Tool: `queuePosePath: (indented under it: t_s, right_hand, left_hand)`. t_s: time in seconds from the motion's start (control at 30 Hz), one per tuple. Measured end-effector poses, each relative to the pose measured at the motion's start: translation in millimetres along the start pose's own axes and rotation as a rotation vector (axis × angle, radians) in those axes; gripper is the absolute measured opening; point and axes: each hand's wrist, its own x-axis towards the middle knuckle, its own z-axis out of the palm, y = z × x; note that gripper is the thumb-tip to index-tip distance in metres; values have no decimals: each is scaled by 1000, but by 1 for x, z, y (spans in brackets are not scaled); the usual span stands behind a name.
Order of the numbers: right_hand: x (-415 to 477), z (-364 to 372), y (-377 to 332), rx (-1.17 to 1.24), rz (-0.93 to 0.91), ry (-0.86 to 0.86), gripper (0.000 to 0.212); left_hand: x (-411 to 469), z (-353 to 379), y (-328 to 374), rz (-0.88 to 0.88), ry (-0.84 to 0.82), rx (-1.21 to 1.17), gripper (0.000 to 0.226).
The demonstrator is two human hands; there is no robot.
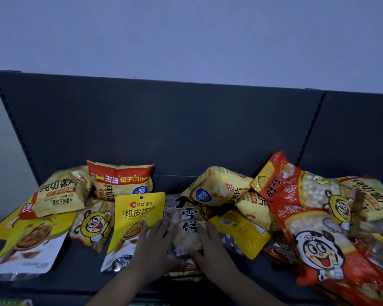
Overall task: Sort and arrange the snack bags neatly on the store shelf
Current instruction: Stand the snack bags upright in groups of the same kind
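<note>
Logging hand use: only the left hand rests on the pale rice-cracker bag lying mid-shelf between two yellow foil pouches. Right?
Not only the left. In the head view the left hand and the right hand both rest on the pale rice-cracker bag, mid-shelf between a yellow foil walnut pouch and a second yellow foil pouch.

Both bare arms come in from the bottom edge and draw toward each other. The left forearm (119,281) slants up to the right; the right forearm (245,286) slants up to the left. The left hand (156,239) lies palm down, fingers straight and close together, pointing up and slightly right. The right hand (210,241) lies palm down too, fingers straight, pointing up and slightly left. The hands sit side by side, near but apart, neither curled round anything
</note>
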Motion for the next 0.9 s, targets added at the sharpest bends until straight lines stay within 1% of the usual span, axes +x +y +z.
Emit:
queuePosePath:
  t_s: [0.13, 0.2, 0.23, 0.3, 0.4, 0.47, 0.53, 0.6, 0.67, 0.7, 0.77, 0.83, 0.87, 0.9]
  right_hand:
    - [2, 14, -8, 27, -6, 57, 72]
    - [3, 9, -9, 50, -1, 31, 72]
    - [3, 5, -7, 67, -1, 20, 70]
    - [3, -10, -4, 86, -11, 41, 61]
    - [0, -38, 6, 60, -26, 155, 47]
    - [-4, -56, 15, 78, -7, 215, 45]
    - [-12, -74, 22, 77, 9, 265, 45]
    - [-20, -91, 29, 22, 1, 308, 45]
    - [-30, -107, 38, -58, 2, 336, 46]
    - [-35, -116, 43, -106, 10, 359, 46]
    - [-46, -134, 57, -199, 55, 419, 46]
    - [-59, -153, 74, -264, 145, 460, 48]
    - [-67, -162, 84, -278, 198, 463, 51]
    - [-74, -169, 94, -284, 253, 454, 54]
  left_hand:
    - [4, 2, -16, -1, -7, 45, 85]
    - [-4, -13, -13, -21, -21, 82, 96]
    - [-4, -18, -12, 18, -30, 55, 103]
    - [-2, -22, -4, 91, 21, -12, 111]
    - [1, -30, 15, 134, 98, -174, 103]
    - [7, -36, 33, 186, 156, -259, 93]
    - [15, -41, 52, 245, 175, -336, 84]
    - [19, -50, 76, 306, 139, -382, 78]
    - [27, -52, 97, 346, 137, -404, 61]
    - [30, -50, 108, 354, 124, -426, 58]
    - [36, -46, 129, 345, 37, -511, 63]
    - [39, -42, 154, 366, -46, -584, 68]
    - [38, -43, 167, 386, -90, -622, 67]
    - [37, -44, 181, 409, -132, -673, 61]
